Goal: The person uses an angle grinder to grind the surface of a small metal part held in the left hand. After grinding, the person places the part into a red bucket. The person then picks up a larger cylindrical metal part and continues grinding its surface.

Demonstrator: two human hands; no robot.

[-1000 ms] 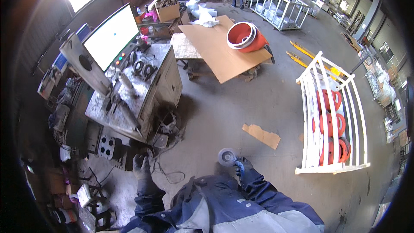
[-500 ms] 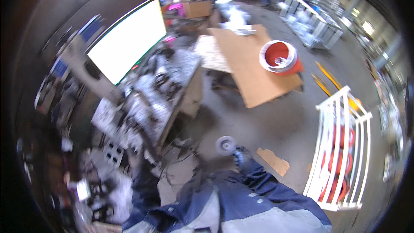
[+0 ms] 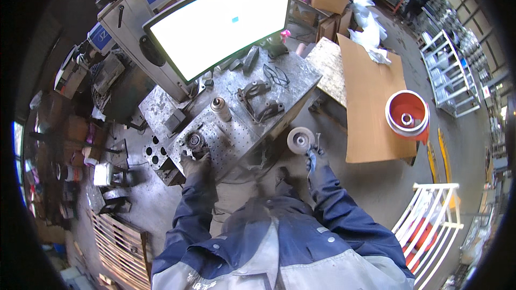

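Note:
On the perforated metal worktable (image 3: 217,147), a dark round metal part (image 3: 195,140) with a ringed centre sits near the front corner. My left hand (image 3: 196,165), in a dark glove, has its fingers curled against the near side of that part. Clear of the table to the right, my right hand (image 3: 318,161) is closed round a hand-held tool with a blue body, apparently a grinder. Its round grey disc (image 3: 301,140) with a central hub faces up. A spray can (image 3: 220,108) stands behind the round part, and dark metal brackets (image 3: 258,99) lie farther right.
A large lit screen (image 3: 226,21) leans over the back of the table. To the right, a red-lined round tub (image 3: 407,114) rests on a cardboard sheet (image 3: 371,102). A white rack (image 3: 430,231) stands at lower right, a slatted wooden pallet (image 3: 121,247) at lower left. Someone (image 3: 418,1) is far back.
The view has swung left and steadied, bringing the worktable nearer the middle. My left hand now shows at the round part. The disc tool stays in my right hand, higher in view.

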